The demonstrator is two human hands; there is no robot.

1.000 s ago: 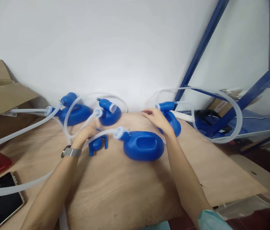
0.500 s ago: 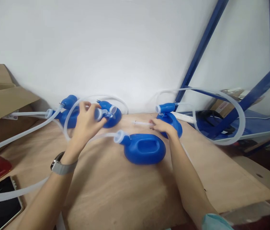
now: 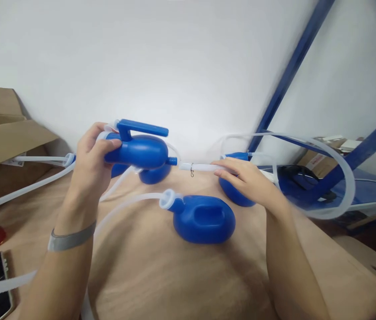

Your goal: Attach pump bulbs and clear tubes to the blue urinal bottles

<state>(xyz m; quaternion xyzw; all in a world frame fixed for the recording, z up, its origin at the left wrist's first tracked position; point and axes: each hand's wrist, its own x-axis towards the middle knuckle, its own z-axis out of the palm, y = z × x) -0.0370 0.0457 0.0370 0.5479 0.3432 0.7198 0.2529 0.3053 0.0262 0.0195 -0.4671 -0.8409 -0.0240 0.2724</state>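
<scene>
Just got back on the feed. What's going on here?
The person's left hand holds a blue bottle with a handle, its nozzle toward the right. The right hand holds a translucent tube near its end, where a wire clip sits. Nozzle and tube face each other, close but apart. A blue jug rests on the table, nearer the person.

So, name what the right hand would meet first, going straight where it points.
Likely the nozzle of the blue piece in the left hand, reached first by the tube in the right hand; depth is unclear.
</scene>
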